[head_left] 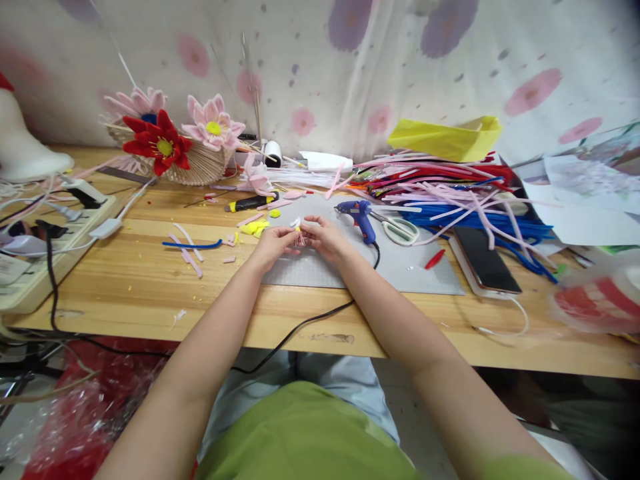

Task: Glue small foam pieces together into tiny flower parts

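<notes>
The left hand [276, 247] and right hand [326, 237] pinch a small pink-stranded piece [299, 238], grip clamped; this apparent fine handling calls for steadiness next.

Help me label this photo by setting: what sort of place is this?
Probably a craft workspace, judging by the blue glue gun, the heap of fuzzy coloured stems and the fuzzy-petalled flowers.

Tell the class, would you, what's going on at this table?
A person's left hand and right hand are together over a grey mat, fingering a small piece with thin pinkish strands, too small to make out fully. A blue glue gun lies to the right, next to scissors. Red and pink flowers sit at the back left.
</notes>
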Tool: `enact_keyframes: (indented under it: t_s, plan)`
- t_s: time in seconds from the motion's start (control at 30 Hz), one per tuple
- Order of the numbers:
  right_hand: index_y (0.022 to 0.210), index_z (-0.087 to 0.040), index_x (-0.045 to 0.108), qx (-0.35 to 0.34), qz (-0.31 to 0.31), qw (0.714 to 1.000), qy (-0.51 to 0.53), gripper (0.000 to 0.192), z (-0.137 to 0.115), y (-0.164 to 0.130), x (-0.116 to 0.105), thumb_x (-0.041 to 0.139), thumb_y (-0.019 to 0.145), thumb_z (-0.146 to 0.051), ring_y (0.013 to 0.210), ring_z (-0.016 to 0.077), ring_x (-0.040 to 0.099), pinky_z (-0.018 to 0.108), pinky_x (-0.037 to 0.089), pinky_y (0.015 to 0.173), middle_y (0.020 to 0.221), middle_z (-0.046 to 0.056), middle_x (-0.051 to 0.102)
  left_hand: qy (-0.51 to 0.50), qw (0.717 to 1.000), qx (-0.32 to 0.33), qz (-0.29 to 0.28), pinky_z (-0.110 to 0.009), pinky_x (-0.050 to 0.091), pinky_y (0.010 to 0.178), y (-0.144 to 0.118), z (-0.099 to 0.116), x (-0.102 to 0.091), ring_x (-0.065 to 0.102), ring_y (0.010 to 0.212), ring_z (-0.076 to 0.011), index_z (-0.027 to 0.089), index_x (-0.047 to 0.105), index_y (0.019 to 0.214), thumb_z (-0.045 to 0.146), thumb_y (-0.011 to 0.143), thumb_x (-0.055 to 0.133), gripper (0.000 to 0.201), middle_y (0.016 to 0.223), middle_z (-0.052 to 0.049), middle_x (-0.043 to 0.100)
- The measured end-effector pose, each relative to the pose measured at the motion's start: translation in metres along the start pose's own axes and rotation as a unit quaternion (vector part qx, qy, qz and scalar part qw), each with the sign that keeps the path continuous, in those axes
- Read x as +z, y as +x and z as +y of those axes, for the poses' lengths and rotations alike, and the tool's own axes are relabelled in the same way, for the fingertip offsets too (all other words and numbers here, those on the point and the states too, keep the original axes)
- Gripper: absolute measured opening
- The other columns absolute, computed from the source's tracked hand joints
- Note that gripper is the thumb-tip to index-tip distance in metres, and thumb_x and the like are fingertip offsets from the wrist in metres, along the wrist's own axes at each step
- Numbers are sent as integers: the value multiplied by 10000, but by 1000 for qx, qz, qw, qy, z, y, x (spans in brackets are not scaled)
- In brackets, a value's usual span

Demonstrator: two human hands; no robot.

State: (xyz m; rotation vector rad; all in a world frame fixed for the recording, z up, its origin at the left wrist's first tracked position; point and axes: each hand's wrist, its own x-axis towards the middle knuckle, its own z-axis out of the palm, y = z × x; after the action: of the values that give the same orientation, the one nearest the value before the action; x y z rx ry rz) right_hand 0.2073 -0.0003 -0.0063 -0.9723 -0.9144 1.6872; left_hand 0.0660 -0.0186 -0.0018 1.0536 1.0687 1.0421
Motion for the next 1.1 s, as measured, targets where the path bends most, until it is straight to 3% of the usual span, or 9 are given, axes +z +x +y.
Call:
enact_keyframes:
  t_s: [0.2,0.47,0.73,0.93,1.1]
  plan:
    - [907,-202,491,-14,-13,999,-38,471,-3,-1,-4,775,531,-208,592,98,572,241,411,574,700,-40,648,24,999,-1,-32,-260,528,558,-3,2,0,611,651,-140,109,678,677,417,555,775,345,683,-56,651]
    - [846,-203,511,-8,31,999,-28,439,-1,1,-3,788,505,-200,613,108,577,246,406,595,688,-42,651,14,1000,-8,-6,-293,533,590,-1,0,-1,641,713,-179,113,695,747,415,550,784,371,747,-81,681]
    - [876,-193,519,-15,-12,1000,-7,492,-1,-2,-2,807,477,-204,628,113,606,245,435,612,730,-18,688,42,999,8,-25,-284,526,599,-1,1,-3,617,670,-157,131,686,689,458,546,770,367,706,-59,670]
    - [888,-197,532,-28,-38,998,-48,509,-1,-1,-3,813,473,-282,552,107,577,251,422,569,676,-29,676,51,998,-1,-45,-268,519,568,-1,1,-5,621,661,-156,129,686,691,455,540,777,371,699,-62,670]
    - [845,-199,503,-49,8,997,-60,531,-2,0,-2,821,429,-291,565,102,566,244,399,576,658,-39,661,37,998,-10,-45,-288,536,590,-1,3,-3,642,703,-177,123,697,731,408,559,775,342,753,-77,686]
